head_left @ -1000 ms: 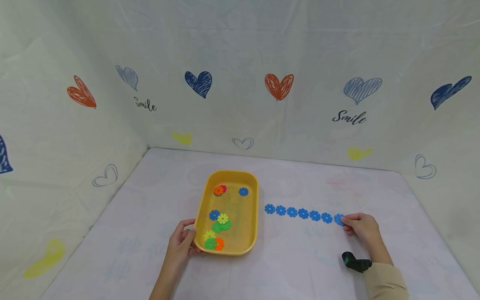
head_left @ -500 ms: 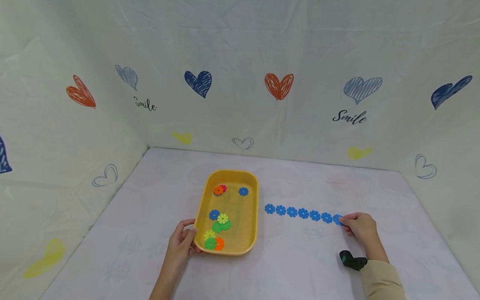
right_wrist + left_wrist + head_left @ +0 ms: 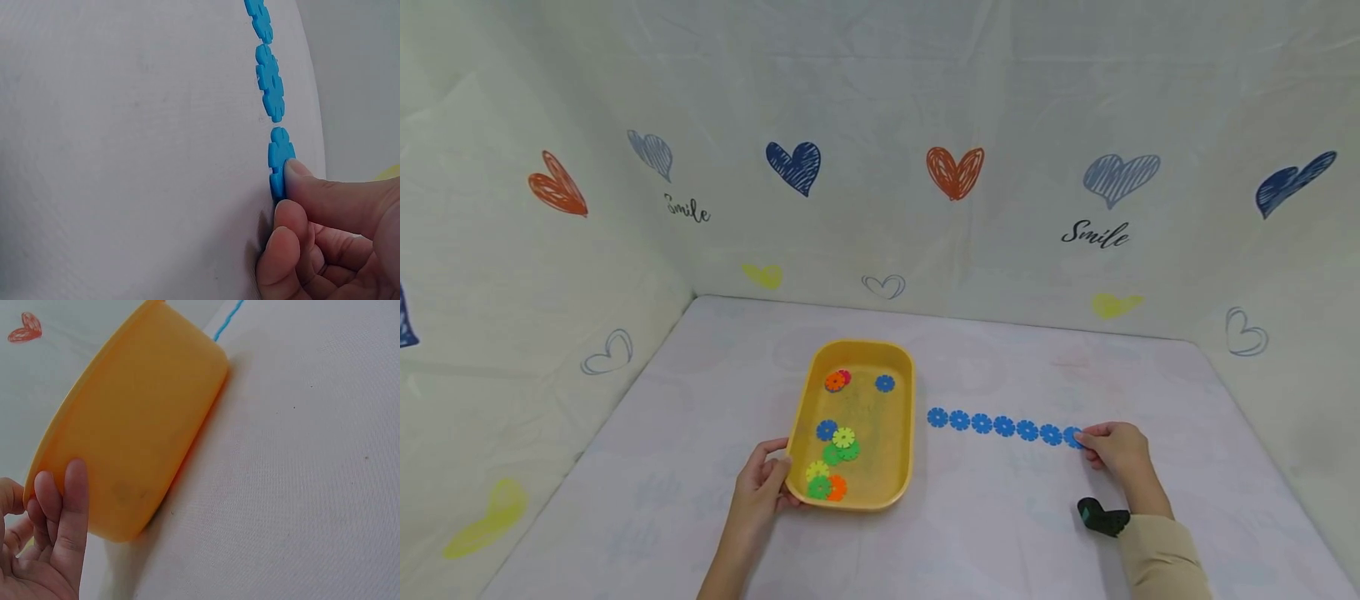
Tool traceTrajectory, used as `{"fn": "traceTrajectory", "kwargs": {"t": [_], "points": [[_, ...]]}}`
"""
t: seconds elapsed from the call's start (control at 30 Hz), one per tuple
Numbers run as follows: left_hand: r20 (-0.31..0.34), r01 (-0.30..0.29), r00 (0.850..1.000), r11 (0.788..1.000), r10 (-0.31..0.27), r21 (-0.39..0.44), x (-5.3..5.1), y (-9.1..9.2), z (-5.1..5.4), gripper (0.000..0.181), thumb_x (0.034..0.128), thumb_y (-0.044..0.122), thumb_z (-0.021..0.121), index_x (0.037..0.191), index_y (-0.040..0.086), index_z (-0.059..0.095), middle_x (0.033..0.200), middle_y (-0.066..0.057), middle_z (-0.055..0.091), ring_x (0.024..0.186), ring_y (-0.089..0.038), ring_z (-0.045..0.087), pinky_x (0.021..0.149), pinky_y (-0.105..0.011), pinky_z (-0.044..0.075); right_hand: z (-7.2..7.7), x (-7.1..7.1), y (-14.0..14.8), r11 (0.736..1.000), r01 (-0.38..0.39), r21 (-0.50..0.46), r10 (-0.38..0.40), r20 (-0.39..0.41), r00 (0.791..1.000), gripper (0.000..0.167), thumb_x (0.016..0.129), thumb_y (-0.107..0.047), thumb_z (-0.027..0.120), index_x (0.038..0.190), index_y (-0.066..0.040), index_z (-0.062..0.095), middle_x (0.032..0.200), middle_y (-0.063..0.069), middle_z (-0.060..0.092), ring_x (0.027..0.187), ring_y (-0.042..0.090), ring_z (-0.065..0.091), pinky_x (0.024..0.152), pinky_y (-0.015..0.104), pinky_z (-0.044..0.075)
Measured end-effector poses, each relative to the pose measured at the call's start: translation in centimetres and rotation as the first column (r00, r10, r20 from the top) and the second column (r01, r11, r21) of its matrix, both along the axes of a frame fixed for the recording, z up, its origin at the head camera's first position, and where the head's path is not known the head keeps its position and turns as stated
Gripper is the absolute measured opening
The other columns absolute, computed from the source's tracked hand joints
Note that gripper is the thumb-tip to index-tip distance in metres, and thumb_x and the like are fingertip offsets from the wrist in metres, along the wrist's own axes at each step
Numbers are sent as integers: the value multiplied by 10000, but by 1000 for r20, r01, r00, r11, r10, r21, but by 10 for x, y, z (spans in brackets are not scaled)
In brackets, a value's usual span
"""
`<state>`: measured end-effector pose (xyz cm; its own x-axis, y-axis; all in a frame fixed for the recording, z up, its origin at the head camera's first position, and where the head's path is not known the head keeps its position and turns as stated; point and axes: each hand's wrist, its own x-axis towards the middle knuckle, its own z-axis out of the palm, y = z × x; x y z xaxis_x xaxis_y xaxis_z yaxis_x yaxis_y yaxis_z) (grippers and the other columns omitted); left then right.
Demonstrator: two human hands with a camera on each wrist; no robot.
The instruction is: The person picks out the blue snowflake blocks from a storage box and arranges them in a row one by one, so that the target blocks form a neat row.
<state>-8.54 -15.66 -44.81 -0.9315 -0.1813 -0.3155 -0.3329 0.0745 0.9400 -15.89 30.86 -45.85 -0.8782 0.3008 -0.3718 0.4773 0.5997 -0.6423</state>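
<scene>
My left hand (image 3: pixel 758 485) grips the near-left corner of a yellow plastic tray (image 3: pixel 878 467), thumb at the rim. In the left wrist view, fingers (image 3: pixel 74 500) lie against its outer wall. My right hand (image 3: pixel 1122 454) pinches a blue notched snowflake disc (image 3: pixel 279 153) at the right end of a row of several matching discs (image 3: pixel 982 423). The right wrist view shows a narrow gap between this disc and its neighbour (image 3: pixel 269 82). Inside the tray lie blue discs (image 3: pixel 885 383), green ones (image 3: pixel 820 487), yellow ones (image 3: pixel 844 437), orange ones (image 3: pixel 835 382) and a partly covered pink one (image 3: pixel 846 377).
A white cloth (image 3: pixel 1000 517) covers the table. White walls (image 3: pixel 880 225) with printed hearts enclose its back and sides. Below the right wrist shows a dark device (image 3: pixel 1102 518), close to the beige sleeve (image 3: pixel 1161 554). The row starts just right of the tray.
My right hand has slid slightly left with the pinched blue disc, narrowing the gap to the row. My left hand and the tray stay in place; the head view shifted a little.
</scene>
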Motion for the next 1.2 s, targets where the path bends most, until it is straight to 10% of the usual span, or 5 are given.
{"fn": "traceTrajectory", "kwargs": {"t": [1.2], "points": [[-6,0,1000,1000,0,-1,1,1,1,340,968,152,441,1300,79,431,749,-50,528,582,-134,538,560,-232,530,6,1,2,998,-70,4,69,29,997,353,888,-192,596,1050,115,535,705,65,582,603,128,550,566,219,483]]}}
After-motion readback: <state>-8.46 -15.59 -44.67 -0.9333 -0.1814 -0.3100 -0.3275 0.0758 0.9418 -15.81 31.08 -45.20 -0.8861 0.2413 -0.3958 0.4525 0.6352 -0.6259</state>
